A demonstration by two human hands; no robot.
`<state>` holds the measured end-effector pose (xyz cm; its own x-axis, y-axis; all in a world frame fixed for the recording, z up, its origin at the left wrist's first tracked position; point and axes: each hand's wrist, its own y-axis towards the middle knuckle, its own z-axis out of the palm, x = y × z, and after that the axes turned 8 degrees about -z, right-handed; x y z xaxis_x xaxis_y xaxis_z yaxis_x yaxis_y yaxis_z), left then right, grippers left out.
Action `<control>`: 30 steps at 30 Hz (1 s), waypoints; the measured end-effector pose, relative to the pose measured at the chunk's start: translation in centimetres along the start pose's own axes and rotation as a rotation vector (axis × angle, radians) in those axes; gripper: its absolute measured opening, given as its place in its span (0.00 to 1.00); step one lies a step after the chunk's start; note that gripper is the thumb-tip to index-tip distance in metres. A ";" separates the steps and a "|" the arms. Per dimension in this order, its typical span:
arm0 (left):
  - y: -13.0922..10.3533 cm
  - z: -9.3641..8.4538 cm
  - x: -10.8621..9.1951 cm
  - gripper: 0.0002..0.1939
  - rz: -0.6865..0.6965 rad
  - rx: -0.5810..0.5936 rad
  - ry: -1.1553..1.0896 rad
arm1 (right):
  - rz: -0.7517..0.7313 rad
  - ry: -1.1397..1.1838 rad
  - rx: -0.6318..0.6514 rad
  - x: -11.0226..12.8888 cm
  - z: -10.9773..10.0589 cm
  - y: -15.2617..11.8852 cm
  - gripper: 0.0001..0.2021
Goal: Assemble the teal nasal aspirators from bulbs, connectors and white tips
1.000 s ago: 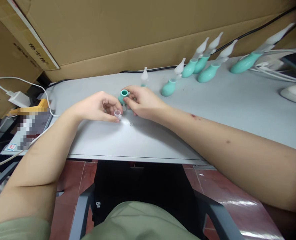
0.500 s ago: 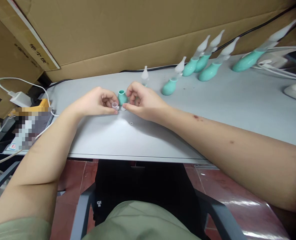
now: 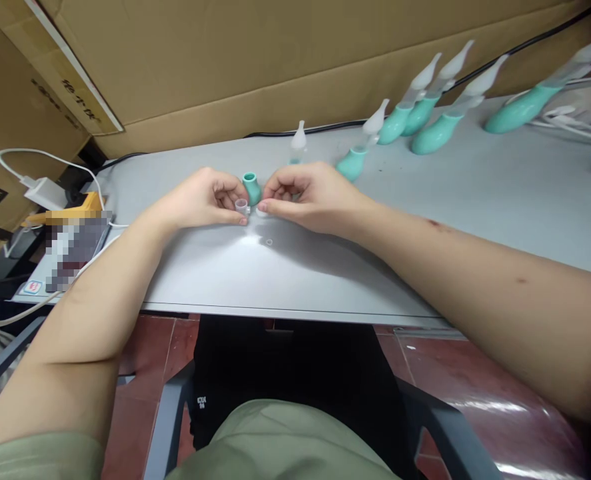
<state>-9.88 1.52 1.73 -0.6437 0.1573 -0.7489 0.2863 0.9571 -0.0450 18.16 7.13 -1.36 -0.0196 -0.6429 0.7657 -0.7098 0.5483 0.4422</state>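
My left hand (image 3: 212, 198) is closed, pinching a small clear plastic connector (image 3: 242, 206) with a side stub between thumb and fingers. Just behind the fingertips stands a mint-green rubber bulb (image 3: 252, 190), upright with its round mouth uncovered. My right hand (image 3: 308, 197) is on the bulb's other side, fingers curled. At its thumb tip is a small white piece (image 3: 262, 212), mostly covered by the thumb, so its kind is unclear. A tiny pale ring (image 3: 269, 242) lies on the table in front of both hands.
Several mint-green bulb nasal aspirators (image 3: 438, 133) with white tips stand along the back right. One white tip (image 3: 298, 139) rises behind my right hand. A cardboard wall (image 3: 275, 60) borders the grey table (image 3: 215, 280). A charger (image 3: 45, 193), cables and a blurred device (image 3: 78, 253) are at left.
The view has shifted a little. My right hand has moved slightly right with the white piece, and my left hand has brought the clear connector a little to the right.
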 end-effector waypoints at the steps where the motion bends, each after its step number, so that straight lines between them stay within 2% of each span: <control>1: 0.0 0.0 -0.1 0.22 -0.006 0.006 -0.005 | -0.009 0.015 -0.002 0.2 -0.4 -0.2 0.10; 4: -0.2 0.0 -0.3 0.22 -0.008 0.016 -0.007 | 0.003 0.052 0.053 0.6 -1.6 -0.5 0.12; 8: -0.1 0.1 -0.3 0.21 0.018 -0.009 0.002 | 0.075 0.020 0.292 0.7 -2.3 -0.8 0.09; 11: 0.1 0.1 -0.1 0.20 0.030 -0.019 0.014 | 0.035 -0.138 0.400 0.8 -2.1 -0.8 0.04; 14: 0.2 0.2 -0.1 0.19 0.029 -0.021 0.026 | -0.020 -0.259 0.447 1.4 -1.5 -0.8 0.07; 16: 0.2 0.2 -0.1 0.20 0.024 -0.025 0.028 | -0.007 -0.320 0.474 2.2 -1.1 -0.7 0.08; 18: 0.3 0.3 0.0 0.20 0.024 -0.030 0.029 | 0.051 -0.367 0.468 2.9 -1.0 -0.6 0.10; 22: 0.5 0.5 0.5 0.20 0.038 -0.040 0.021 | 0.167 -0.385 0.322 3.9 -1.2 -0.2 0.10; 27: 0.1 0.5 0.5 0.26 0.075 -0.064 0.013 | 0.207 -0.399 0.264 3.9 -1.6 0.1 0.07; 30: -0.3 0.2 0.2 0.28 0.155 -0.136 0.049 | 0.190 -0.320 0.141 3.3 -1.6 -0.1 0.06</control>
<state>-9.99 1.20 1.48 -0.6336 0.3140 -0.7071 0.2885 0.9439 0.1606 19.27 5.88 1.86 -0.3630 -0.6834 0.6334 -0.7615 0.6093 0.2211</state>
